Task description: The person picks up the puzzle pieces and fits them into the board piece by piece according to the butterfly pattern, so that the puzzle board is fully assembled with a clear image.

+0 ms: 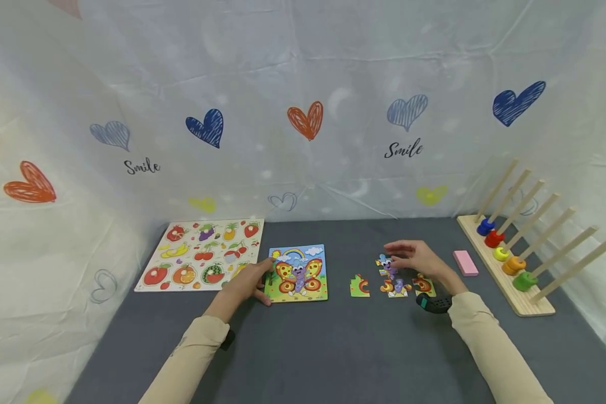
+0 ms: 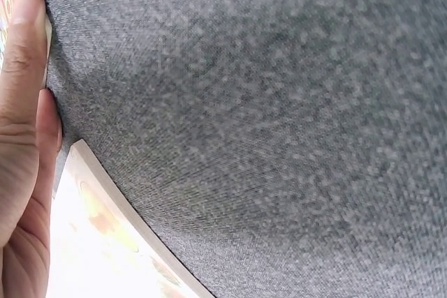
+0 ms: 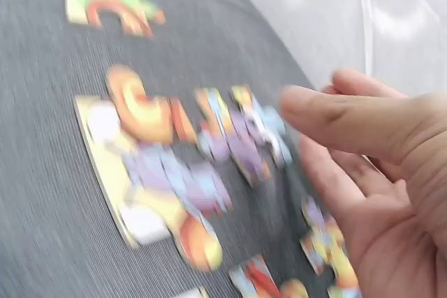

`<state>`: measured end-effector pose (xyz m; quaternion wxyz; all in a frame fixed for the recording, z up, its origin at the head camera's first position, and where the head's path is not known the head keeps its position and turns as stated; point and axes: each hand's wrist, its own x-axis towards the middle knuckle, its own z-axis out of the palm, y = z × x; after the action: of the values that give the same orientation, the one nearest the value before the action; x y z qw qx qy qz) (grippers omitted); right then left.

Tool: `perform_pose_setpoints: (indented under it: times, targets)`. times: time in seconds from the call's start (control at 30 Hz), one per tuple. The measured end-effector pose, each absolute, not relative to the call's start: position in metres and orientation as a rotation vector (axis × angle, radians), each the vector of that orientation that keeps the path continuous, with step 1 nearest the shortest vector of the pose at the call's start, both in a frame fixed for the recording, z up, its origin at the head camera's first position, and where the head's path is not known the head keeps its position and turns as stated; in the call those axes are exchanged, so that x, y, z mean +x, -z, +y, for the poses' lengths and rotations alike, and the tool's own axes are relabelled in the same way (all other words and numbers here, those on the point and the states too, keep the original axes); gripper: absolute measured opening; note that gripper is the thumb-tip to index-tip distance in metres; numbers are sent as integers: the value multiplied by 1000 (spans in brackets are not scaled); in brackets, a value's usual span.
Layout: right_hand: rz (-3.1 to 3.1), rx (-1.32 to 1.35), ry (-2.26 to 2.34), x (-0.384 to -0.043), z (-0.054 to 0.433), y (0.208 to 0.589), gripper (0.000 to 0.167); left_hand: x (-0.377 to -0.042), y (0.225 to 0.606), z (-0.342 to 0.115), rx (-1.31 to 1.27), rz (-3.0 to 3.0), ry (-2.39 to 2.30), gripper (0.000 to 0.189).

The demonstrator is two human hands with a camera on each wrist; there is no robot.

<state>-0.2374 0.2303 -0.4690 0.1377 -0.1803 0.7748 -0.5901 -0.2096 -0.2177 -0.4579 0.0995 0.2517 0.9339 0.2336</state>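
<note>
My left hand (image 1: 241, 284) grips the left edge of a square butterfly puzzle board (image 1: 313, 283), thumb at the lower corner and fingers higher up that side. Over to the right, my right hand (image 1: 418, 259) hovers by loose puzzle pieces with its fingers loosely extended and nothing between them. Beneath and beside its fingertips lies a purple-and-blue face piece (image 3: 244, 130). A body piece (image 3: 174, 179) with a straight edge sits just below. Closer to the wrist is an orange-winged piece (image 1: 424, 285), and a green corner piece (image 1: 358, 286) lies apart to the left.
A fruit puzzle board (image 1: 182, 269) lies at the back left, close to my left hand. A pink block (image 1: 466, 263) stands right of my right hand. Beyond it is a wooden peg rack (image 1: 527, 306) with coloured rings and tall pegs. A heart-printed cloth (image 1: 262, 168) hangs behind.
</note>
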Motion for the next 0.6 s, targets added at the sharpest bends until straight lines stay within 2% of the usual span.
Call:
perform_pose_setpoints:
  times: [0.27,0.6]
  targets:
    - [2204,-438,1562,-238,242,468,54,-210,456,-215,706,2732,-755,77]
    - [2301,-476,1431,-242,239,471,50,-206,454,-214,696,2729,-772,76]
